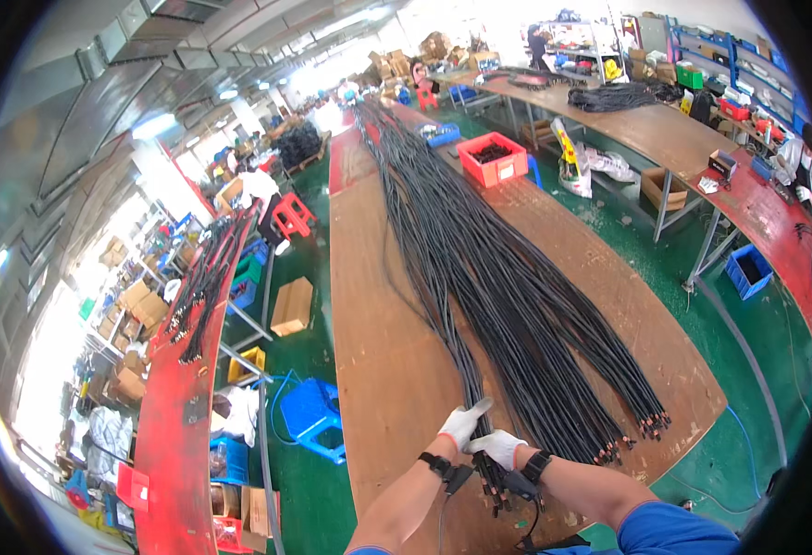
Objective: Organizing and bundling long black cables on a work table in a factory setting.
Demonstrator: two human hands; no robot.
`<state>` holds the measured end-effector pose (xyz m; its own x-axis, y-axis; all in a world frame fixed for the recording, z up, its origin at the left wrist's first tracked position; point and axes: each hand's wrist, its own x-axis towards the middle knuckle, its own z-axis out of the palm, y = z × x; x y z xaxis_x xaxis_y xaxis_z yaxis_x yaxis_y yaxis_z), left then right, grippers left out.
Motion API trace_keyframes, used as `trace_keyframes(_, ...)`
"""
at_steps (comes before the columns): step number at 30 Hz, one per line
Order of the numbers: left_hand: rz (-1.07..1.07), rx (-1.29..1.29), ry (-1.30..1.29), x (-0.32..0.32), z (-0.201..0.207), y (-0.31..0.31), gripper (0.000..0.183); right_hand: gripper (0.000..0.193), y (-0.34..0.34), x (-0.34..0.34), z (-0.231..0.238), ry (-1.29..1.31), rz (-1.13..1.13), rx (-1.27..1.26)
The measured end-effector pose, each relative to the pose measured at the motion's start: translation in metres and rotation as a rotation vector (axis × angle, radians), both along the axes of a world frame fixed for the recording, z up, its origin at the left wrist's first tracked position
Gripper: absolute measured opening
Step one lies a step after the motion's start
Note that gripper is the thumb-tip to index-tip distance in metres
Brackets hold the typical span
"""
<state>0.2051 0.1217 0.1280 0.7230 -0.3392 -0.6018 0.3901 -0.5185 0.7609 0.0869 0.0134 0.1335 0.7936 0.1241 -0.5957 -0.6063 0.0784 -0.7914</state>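
Note:
Long black cables (508, 287) run lengthwise down the brown table (378, 388), fanning into several bundles toward me. At the near end of the leftmost bundle (469, 370), my gloved left hand (462, 425) is closed around the cables. Just to its right and nearer me, my gloved right hand (498, 448) grips the same bundle. The cable ends (494, 490) stick out below my hands, partly hidden by my wrists. Dark straps with small devices sit on both wrists. To the right, the other bundles' copper-coloured ends (654, 424) lie near the table's edge.
A red crate (492, 159) with dark parts stands farther up the table's right side. On the left are a blue stool (313, 418), a cardboard box (292, 306) and a red-topped bench (176, 435) with cables. Another long table (646, 129) curves along the right. Other people work farther off.

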Motion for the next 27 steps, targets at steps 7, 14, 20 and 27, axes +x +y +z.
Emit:
trace_keyframes(7, 0.141, -0.558, -0.015, 0.045, 0.159, 0.006, 0.027, 0.025, -0.022, 0.020, 0.169, -0.037, 0.059, 0.495)
trace_keyframes(14, -0.288, 0.516, -0.505, -0.024, 0.016, -0.007, 0.091, 0.044, 0.015, -0.056, -0.034, 0.260, -0.129, 0.837)
trace_keyframes(20, -0.327, 0.557, -0.161, -0.034, -0.048, 0.014, 0.078, 0.035, 0.058, -0.051, -0.063, 0.110, -0.304, 0.239)
trace_keyframes(27, 0.343, -0.805, 0.725, -0.023, -0.027, 0.054, 0.043, 0.025, 0.019, -0.043, 0.021, 0.233, -0.088, 0.578)
